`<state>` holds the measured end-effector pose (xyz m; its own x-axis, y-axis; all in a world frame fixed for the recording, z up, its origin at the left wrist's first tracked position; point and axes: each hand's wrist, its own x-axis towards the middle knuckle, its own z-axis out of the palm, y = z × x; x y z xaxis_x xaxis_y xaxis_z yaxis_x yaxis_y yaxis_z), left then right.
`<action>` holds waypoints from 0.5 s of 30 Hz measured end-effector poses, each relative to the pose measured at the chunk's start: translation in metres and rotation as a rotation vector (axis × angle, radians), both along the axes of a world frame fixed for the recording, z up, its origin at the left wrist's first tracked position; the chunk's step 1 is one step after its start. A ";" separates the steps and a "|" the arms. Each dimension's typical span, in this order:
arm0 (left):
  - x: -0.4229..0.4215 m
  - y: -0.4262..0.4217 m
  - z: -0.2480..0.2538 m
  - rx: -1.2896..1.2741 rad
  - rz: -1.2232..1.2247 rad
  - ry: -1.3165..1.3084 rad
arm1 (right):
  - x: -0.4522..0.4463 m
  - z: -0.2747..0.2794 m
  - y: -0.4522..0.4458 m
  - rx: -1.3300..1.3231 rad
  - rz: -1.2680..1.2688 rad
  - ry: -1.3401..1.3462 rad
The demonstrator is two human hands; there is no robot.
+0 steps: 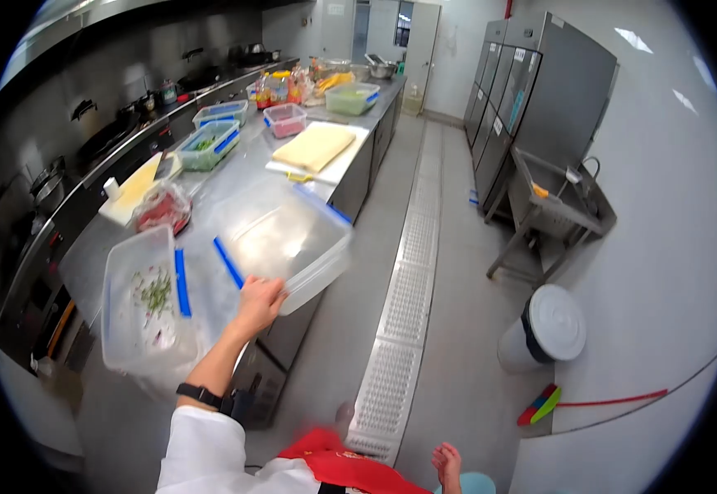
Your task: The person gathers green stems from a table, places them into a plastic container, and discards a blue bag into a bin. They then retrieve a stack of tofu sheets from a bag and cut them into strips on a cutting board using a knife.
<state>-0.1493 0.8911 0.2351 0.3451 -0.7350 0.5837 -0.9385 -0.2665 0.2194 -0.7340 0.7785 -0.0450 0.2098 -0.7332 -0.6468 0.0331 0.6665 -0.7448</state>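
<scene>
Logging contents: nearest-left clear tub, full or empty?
Nearly empty: the tub shows only scattered green and purplish scraps.

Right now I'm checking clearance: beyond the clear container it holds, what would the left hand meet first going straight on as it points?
Probably the white board under the yellow slab, past the clear container in the left hand; depth is unclear, so it might pass above.

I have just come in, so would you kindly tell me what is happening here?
A person's left hand grips a clear container by its near edge, at the side of the steel counter. The right hand is low, away from the counter. A second container, with green bits inside, sits to the left.
</scene>
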 end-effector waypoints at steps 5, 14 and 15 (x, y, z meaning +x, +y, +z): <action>0.091 -0.038 -0.042 0.055 0.246 0.061 | 0.086 0.012 -0.110 0.015 0.156 0.040; 0.183 -0.115 -0.091 0.204 0.454 0.055 | 0.188 -0.006 -0.320 0.069 0.317 0.153; 0.192 -0.124 -0.095 0.208 0.490 0.052 | 0.198 -0.011 -0.348 0.074 0.327 0.157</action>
<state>0.0422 0.7676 0.1405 0.7015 -0.5788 0.4159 -0.6824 -0.7138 0.1576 -0.5356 0.4300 -0.0561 0.3193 -0.5940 -0.7384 -0.3009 0.6753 -0.6734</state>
